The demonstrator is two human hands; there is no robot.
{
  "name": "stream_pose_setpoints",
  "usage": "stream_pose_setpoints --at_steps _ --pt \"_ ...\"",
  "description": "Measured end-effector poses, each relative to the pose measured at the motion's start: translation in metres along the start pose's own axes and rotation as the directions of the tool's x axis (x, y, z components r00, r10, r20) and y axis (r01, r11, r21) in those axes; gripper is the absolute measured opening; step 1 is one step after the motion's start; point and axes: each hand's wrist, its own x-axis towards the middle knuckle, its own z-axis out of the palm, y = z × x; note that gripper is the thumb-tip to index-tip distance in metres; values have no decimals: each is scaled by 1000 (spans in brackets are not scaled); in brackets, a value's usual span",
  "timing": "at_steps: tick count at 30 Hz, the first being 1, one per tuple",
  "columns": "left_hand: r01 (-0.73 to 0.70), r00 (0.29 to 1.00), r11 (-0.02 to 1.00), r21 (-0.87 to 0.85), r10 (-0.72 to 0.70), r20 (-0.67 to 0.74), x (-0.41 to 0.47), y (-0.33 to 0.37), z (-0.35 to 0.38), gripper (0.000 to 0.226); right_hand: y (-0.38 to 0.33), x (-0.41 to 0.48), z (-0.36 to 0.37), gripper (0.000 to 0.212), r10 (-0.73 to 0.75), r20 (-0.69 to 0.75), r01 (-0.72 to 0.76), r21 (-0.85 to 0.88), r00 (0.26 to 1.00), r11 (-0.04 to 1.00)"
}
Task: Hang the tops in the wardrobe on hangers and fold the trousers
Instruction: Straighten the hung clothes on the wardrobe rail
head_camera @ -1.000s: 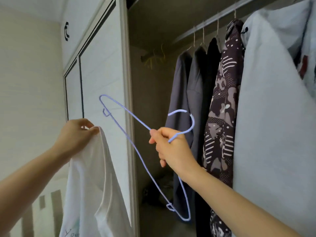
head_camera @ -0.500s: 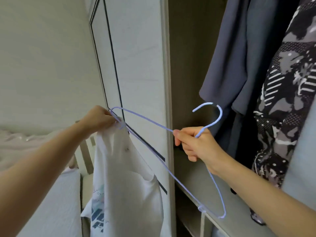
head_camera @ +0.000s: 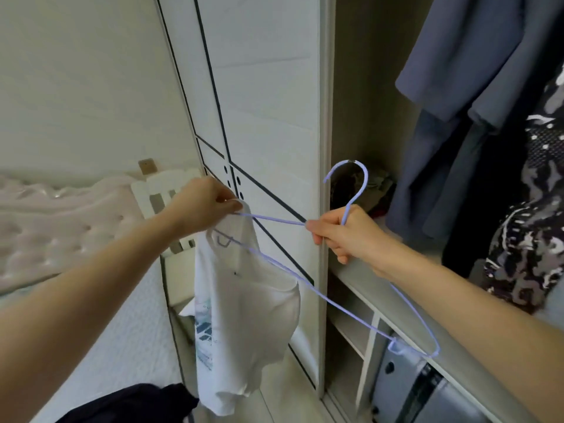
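- The soft white cotton T-shirt (head_camera: 244, 315) hangs limp below the left hand (head_camera: 201, 206), whose fingertips pinch its neck edge; it looks light and floppy, best held at collar or shoulder seam
- The thin lilac wire hanger (head_camera: 327, 298) seems springy and slick; the right hand (head_camera: 345, 233) clasps it just under the hook
- Since half a second ago, the hanger's far arm has slid inside the shirt beneath the left fingers

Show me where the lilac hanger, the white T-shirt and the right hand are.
lilac hanger (head_camera: 365, 180): head view, curve of its hook.
white T-shirt (head_camera: 244, 315): head view, hanging body cloth.
right hand (head_camera: 345, 233): head view, back of hand.
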Motion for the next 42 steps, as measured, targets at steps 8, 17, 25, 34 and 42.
stream_pose_setpoints --at_steps 8,17,25,34,42 --pt "-69 996 990 -123 75 43 -29 39 39 42 15 5 42 36 45 -36 -48 -90 998 995" --pt "-378 918 924 55 382 -109 -65 37 70 22 29 -14 36 41 40 -2 -39 202 999 979" --pt "-328 943 943 -58 324 -73 -62 29 88 45 36 -7 24 20 -70 -166 84 81 984 993" --pt "-221 969 947 -234 186 -163 -67 18 105 28 73 -39 40 27 -529 -451 347 -427 719 835" --pt "-283 947 907 -311 213 -239 -76 29 105 29 90 -46 88 35 -404 -273 335 -265 873 904"
